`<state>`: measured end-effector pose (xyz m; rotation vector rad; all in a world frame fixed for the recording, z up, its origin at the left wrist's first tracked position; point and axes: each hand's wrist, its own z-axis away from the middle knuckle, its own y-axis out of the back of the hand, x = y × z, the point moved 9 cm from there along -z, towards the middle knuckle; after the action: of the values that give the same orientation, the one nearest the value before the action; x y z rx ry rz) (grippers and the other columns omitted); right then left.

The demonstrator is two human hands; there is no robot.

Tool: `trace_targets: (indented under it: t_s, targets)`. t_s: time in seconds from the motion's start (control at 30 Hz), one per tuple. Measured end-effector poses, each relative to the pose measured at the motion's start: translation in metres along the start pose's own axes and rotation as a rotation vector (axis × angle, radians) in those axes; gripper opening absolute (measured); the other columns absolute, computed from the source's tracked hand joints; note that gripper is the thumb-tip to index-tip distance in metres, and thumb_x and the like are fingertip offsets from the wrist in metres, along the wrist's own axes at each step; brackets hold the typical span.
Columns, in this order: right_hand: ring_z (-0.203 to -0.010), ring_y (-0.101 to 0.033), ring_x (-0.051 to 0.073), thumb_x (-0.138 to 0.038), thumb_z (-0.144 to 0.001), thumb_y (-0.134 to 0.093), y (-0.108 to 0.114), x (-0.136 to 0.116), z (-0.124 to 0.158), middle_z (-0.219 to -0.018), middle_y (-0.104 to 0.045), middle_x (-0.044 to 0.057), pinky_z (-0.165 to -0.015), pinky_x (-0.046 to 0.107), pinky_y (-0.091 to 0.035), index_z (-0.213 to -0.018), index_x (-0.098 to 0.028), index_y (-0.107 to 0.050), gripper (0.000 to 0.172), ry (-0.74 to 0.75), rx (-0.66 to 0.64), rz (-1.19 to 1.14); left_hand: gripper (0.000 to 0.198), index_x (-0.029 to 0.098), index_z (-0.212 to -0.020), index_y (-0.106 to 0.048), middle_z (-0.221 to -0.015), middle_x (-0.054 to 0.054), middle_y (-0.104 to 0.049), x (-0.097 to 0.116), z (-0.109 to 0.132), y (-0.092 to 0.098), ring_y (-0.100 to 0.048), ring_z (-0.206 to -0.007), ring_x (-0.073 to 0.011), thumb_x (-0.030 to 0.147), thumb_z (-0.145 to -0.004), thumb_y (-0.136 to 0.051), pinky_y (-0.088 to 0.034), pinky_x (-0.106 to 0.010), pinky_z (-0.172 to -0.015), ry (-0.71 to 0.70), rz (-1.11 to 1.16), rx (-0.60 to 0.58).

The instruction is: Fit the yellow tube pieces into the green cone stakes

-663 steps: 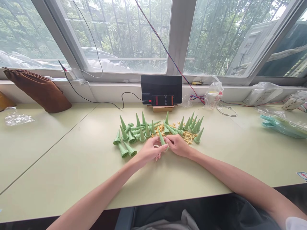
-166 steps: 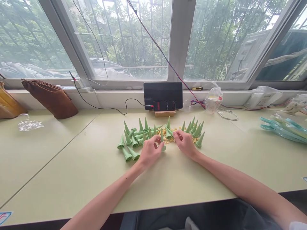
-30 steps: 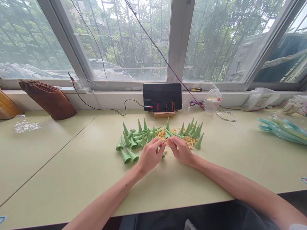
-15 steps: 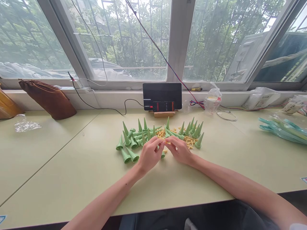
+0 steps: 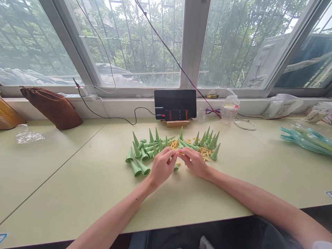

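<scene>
My left hand (image 5: 163, 165) and my right hand (image 5: 195, 163) meet at the fingertips low over the table, both closed in a pinch. Between them shows a bit of a small yellow plastic piece, mostly covered by the fingers. Just beyond lies a pile of similar small yellow pieces (image 5: 205, 152). Green plastic cone spikes surround the hands: several stand upright at the right (image 5: 215, 152), and others lie on their sides at the left, such as one green spike (image 5: 136, 168). Another green spike's open end (image 5: 176, 167) shows partly beneath my left hand.
A phone (image 5: 177, 114) leans on a black tablet (image 5: 175, 100) at the back, with a cable running left. A brown pouch (image 5: 53, 109) and crumpled plastic (image 5: 29, 135) are on the left. On the right are a bagged cup (image 5: 230, 107), a coiled cable (image 5: 245, 125) and teal plastic packaging (image 5: 306, 140).
Both hands stay in nearly the same place, pinched together, with only slight movement at the fingertips. The spikes and yellow pieces around them have not visibly moved.
</scene>
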<state>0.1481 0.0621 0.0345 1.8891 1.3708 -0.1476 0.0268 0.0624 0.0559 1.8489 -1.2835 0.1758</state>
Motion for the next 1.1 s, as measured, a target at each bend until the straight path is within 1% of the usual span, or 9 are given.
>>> trace_targets:
  t_s: [0.4,0.67,0.87,0.97,1.1]
  targets:
    - [-0.059,-0.053,0.011,-0.028,-0.099,-0.046,0.004,0.0,-0.001,-0.086,-0.063,0.004,-0.057,0.025,-0.045,-0.104,-0.02,-0.061,0.017,-0.032,0.024,0.022,0.025,0.019,-0.08,-0.062,-0.071,0.0,-0.049,0.002,-0.002,0.002,-0.039,-0.054,-0.0094,0.028,-0.097,-0.045,-0.036,-0.022,-0.052,-0.005,-0.012,0.007]
    - [-0.055,-0.051,0.01,-0.028,-0.098,-0.049,0.008,0.002,0.0,-0.08,-0.061,0.002,-0.055,0.024,-0.045,-0.102,-0.021,-0.061,0.014,-0.04,0.082,0.03,0.024,0.019,-0.08,-0.062,-0.069,0.001,-0.047,-0.003,-0.002,-0.002,-0.039,-0.055,-0.01,0.027,-0.096,-0.047,-0.035,-0.023,-0.053,0.04,-0.022,-0.027]
    - [-0.055,-0.052,0.01,-0.031,-0.098,-0.049,0.007,0.005,0.001,-0.081,-0.062,0.002,-0.055,0.024,-0.045,-0.101,-0.021,-0.062,0.016,-0.054,0.089,0.032,0.026,0.019,-0.077,-0.061,-0.069,0.002,-0.046,-0.007,-0.002,-0.003,-0.038,-0.055,-0.0101,0.028,-0.096,-0.046,-0.034,-0.024,-0.053,0.068,-0.036,-0.045]
    - [-0.055,-0.051,0.01,-0.031,-0.098,-0.048,0.007,0.006,0.001,-0.08,-0.061,0.002,-0.054,0.024,-0.045,-0.099,-0.021,-0.062,0.018,-0.071,0.086,0.035,0.03,0.018,-0.07,-0.056,-0.065,0.002,-0.046,-0.008,-0.002,-0.004,-0.037,-0.054,-0.0102,0.03,-0.096,-0.046,-0.033,-0.024,-0.053,0.075,-0.053,-0.055]
    - [-0.053,-0.05,0.01,-0.034,-0.098,-0.048,0.012,0.012,0.0,-0.079,-0.062,0.003,-0.053,0.024,-0.043,-0.095,-0.019,-0.062,0.02,-0.152,0.137,0.022,0.042,0.019,-0.058,-0.042,-0.054,0.004,-0.035,-0.01,-0.003,-0.005,-0.03,-0.05,-0.0104,0.035,-0.097,-0.044,-0.027,-0.025,-0.051,0.101,-0.114,-0.073]
